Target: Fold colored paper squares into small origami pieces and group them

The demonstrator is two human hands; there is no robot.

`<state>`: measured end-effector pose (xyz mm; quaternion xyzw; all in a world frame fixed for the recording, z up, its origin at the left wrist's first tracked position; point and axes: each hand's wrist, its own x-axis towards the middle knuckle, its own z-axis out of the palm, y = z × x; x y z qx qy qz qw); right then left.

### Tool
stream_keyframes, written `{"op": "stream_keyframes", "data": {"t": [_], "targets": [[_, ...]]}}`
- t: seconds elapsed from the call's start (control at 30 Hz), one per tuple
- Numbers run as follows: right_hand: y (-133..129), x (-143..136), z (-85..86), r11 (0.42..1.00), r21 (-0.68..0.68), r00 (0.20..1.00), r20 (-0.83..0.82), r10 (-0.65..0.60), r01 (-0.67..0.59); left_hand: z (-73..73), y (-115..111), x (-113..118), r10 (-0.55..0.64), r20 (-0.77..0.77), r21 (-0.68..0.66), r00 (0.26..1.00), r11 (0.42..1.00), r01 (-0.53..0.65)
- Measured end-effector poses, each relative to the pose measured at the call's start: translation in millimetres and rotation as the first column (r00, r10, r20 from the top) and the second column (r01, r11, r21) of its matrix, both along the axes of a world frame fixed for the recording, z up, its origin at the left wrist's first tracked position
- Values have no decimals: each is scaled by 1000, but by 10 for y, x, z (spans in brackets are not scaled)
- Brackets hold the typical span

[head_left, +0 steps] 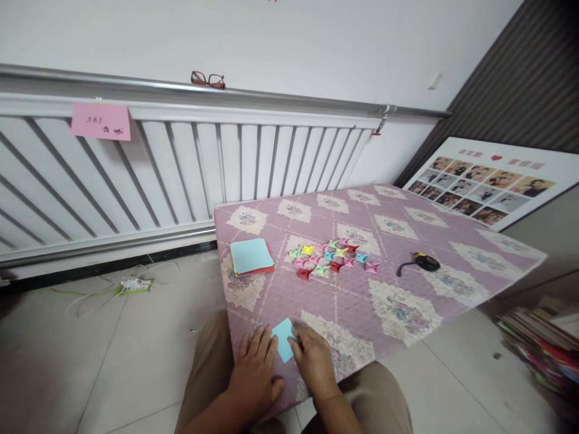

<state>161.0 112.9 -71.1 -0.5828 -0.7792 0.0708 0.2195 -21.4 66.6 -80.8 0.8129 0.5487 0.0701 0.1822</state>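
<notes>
A light blue sheet of paper (284, 341), looking folded, lies near the front corner of the cloth-covered table (280, 295). My left hand (257, 364) rests flat with its fingers stretched out, the fingertips against the paper's left edge. On the other side, my right hand (315, 360) is curled, and its thumb and forefinger pinch the right edge of the paper. Beyond my hands sits a stack of coloured paper sheets (251, 255), light blue on top and red below. Several small folded paper pieces (329, 255) in pink, green, yellow, red and blue are grouped in rows to its right.
A black object with a short cable (426, 262) lies on the table's right part. Behind stands a white radiator (244, 160) with a pink note (101, 122); glasses (208, 79) rest on its pipe. A power strip (133, 285) is on the floor, left; a photo board (493, 181) leans right.
</notes>
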Motion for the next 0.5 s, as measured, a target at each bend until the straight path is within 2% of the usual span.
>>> {"op": "stream_keyframes", "data": {"t": [0.2, 0.37, 0.5], "targets": [[39, 32, -58, 1000, 16, 998, -67, -18, 19, 29, 74, -55, 70, -47, 11, 996, 998, -69], [46, 46, -80, 1000, 5, 997, -81, -19, 19, 211, 300, -39, 164, -4, 74, 987, 984, -163], [47, 47, -52, 1000, -28, 996, -83, -16, 14, 343, 549, 8, 204, 18, -6, 979, 979, -204]]}}
